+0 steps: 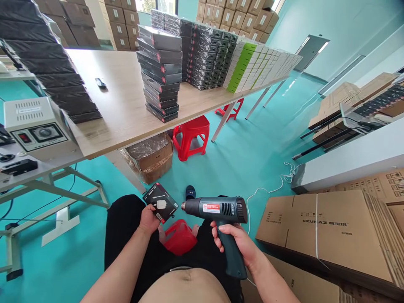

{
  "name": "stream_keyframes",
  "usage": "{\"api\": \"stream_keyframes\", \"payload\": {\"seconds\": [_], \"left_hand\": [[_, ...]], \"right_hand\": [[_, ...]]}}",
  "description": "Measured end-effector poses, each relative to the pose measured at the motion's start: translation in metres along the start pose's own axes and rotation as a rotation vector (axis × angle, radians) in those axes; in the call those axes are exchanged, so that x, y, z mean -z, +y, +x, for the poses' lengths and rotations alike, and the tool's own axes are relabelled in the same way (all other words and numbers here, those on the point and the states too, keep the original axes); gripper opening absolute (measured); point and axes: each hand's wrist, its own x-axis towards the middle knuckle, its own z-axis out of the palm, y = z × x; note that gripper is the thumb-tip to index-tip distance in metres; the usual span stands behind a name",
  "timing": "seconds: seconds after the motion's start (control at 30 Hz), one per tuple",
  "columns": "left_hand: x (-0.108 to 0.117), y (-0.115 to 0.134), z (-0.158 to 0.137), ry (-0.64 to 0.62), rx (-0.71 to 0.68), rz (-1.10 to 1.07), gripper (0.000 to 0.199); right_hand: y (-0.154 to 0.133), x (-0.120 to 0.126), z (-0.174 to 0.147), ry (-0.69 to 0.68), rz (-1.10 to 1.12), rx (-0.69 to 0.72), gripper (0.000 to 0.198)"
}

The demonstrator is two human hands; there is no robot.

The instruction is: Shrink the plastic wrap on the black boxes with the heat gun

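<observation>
My left hand [149, 219] is closed on the lower edge of a flat black charger box [161, 201], whose face shows a white plug and cable. In my right hand [232, 235] is a dark heat gun [217, 210], gripped by its handle with the fingers wrapped round it. Its nozzle points left at the box's right edge, with a small gap between them. Both things are above my lap, over a red stool [179, 237]. On the table, a stack of similar dark boxes [162, 80] stands near the front edge.
The wooden table [116, 113] also carries black wrapped stacks [47, 63] and rows of white and green boxes [243, 67]. A control unit [39, 128] stands at left. Beneath are an open carton [151, 160] and a red stool [192, 134]. Flattened cartons [315, 227] and a white cord [265, 191] lie right.
</observation>
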Motion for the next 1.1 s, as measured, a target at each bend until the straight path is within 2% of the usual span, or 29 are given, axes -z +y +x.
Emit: {"api": "stream_keyframes", "payload": {"seconds": [0.1, 0.37, 0.6, 0.77, 1.1], "left_hand": [[0.002, 0.0, 0.005, -0.045, -0.001, 0.067, 0.026], [0.001, 0.0, 0.003, -0.027, 0.024, 0.083, 0.027], [0.001, -0.002, -0.001, -0.023, 0.166, 0.098, 0.02], [0.005, -0.005, 0.003, -0.026, 0.24, 0.203, 0.02], [0.006, -0.016, 0.002, 0.043, 0.235, 0.341, 0.022]], "right_hand": [[0.003, -0.001, -0.002, -0.02, -0.022, -0.006, 0.028], [0.005, -0.011, -0.006, -0.027, -0.06, -0.017, 0.029], [0.004, -0.024, -0.001, -0.02, -0.041, 0.0, 0.03], [0.003, -0.027, 0.003, -0.068, -0.038, 0.022, 0.027], [-0.015, -0.03, 0.012, 0.017, 0.037, 0.101, 0.027]]}}
